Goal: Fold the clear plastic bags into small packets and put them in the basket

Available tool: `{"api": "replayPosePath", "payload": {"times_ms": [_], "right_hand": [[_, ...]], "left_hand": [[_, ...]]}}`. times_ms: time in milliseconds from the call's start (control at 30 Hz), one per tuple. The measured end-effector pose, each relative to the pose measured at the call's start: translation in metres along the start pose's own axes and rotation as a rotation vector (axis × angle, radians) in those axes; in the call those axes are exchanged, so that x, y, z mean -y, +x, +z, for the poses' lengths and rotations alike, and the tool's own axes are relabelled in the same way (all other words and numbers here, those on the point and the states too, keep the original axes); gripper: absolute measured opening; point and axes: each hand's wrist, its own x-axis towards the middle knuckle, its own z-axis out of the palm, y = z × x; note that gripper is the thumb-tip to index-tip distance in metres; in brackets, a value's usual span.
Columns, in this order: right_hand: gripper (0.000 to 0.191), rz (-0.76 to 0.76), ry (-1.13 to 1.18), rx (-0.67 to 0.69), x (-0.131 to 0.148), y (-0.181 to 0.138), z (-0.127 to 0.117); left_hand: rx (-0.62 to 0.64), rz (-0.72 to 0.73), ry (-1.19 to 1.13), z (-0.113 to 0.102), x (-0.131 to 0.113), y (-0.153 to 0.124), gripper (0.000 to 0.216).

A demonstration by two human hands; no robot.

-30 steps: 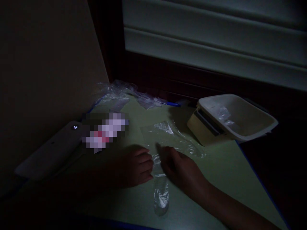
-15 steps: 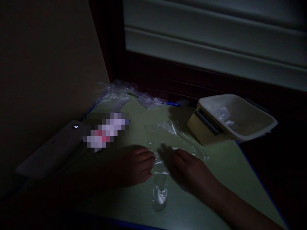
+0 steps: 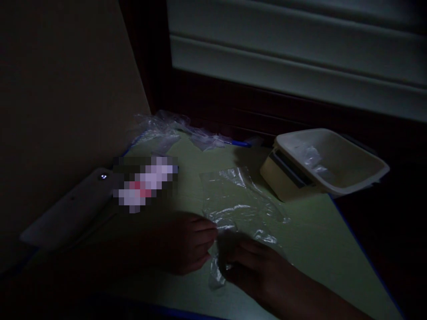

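A thin, clear disposable plastic glove [image 3: 225, 191] lies spread on the pale green tabletop, its wide part away from me and a rounded finger end near me. My left hand [image 3: 193, 244] rests at the glove's left edge with its fingers curled together on the film. To the right, my right hand [image 3: 256, 269] is closed over the near part, its fingertips pinching the film beside the rounded end. Dim light and shadow hide the exact grip of both hands.
A cream plastic tub [image 3: 290, 191] with crumpled clear film inside stands at the back right. More clear film [image 3: 173, 129] is heaped at the back left, beside a blue pen-like stick [image 3: 240, 144]. A pale phone-like slab [image 3: 70, 209] and a pixelated object [image 3: 147, 184] lie left.
My right hand has moved toward me, from the glove's middle to its near finger part. That part is now creased and partly covered. My left hand has shifted slightly nearer.
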Motion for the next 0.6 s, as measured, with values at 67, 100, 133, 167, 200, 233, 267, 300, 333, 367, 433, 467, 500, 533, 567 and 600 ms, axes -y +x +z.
{"api": "replayPosePath", "payload": {"times_ms": [67, 100, 133, 167, 200, 233, 267, 300, 333, 367, 433, 467, 500, 533, 567, 600], "right_hand": [[0.007, 0.005, -0.016, -0.014, 0.001, 0.0, 0.002], [0.009, 0.01, -0.008, -0.024, 0.002, 0.0, 0.001], [0.011, 0.02, 0.02, -0.029, 0.003, 0.001, -0.001], [0.013, 0.037, 0.069, -0.03, 0.003, 0.002, -0.003], [0.014, 0.064, 0.133, -0.032, 0.003, 0.003, -0.007], [0.014, 0.107, 0.206, -0.034, 0.003, 0.004, -0.01], [0.014, 0.16, 0.277, -0.043, 0.002, 0.005, -0.012], [0.013, 0.22, 0.34, -0.058, 0.0, 0.006, -0.014], [0.013, 0.278, 0.393, -0.091, -0.002, 0.007, -0.015], [0.012, 0.33, 0.438, -0.135, -0.004, 0.007, -0.015], [0.011, 0.413, 0.522, -0.219, -0.01, 0.008, -0.014], [0.011, 0.452, 0.556, -0.249, -0.013, 0.008, -0.012], [0.012, 0.491, 0.575, -0.27, -0.016, 0.009, -0.011], [0.013, 0.527, 0.579, -0.286, -0.018, 0.009, -0.009], [0.014, 0.553, 0.574, -0.298, -0.021, 0.01, -0.007], [0.015, 0.57, 0.56, -0.31, -0.023, 0.011, -0.006]], "left_hand": [[-0.013, 0.0, 0.003, 0.0, 0.0, 0.0, 0.026], [-0.02, 0.001, 0.005, 0.0, 0.0, 0.0, 0.027], [-0.028, 0.002, 0.007, 0.0, -0.001, 0.0, 0.027], [-0.036, -0.003, 0.009, 0.0, -0.001, 0.0, 0.027], [-0.038, -0.007, 0.01, 0.0, -0.001, 0.0, 0.027], [-0.03, -0.013, 0.009, 0.0, -0.002, 0.0, 0.026], [-0.013, -0.018, 0.009, 0.0, -0.002, 0.0, 0.025], [0.001, -0.025, 0.009, -0.001, -0.002, 0.0, 0.025], [0.008, -0.026, 0.01, -0.001, -0.002, 0.0, 0.024], [0.012, -0.021, 0.011, -0.001, -0.002, 0.0, 0.023], [0.004, -0.007, 0.019, -0.001, -0.001, 0.0, 0.022], [-0.001, 0.002, 0.023, -0.001, -0.001, -0.001, 0.021], [-0.004, 0.011, 0.024, -0.001, -0.001, -0.001, 0.02], [-0.003, 0.015, 0.024, -0.001, -0.001, -0.001, 0.02], [0.0, 0.015, 0.023, -0.002, -0.001, -0.001, 0.019], [0.002, 0.013, 0.027, -0.002, -0.001, 0.0, 0.019]]}}
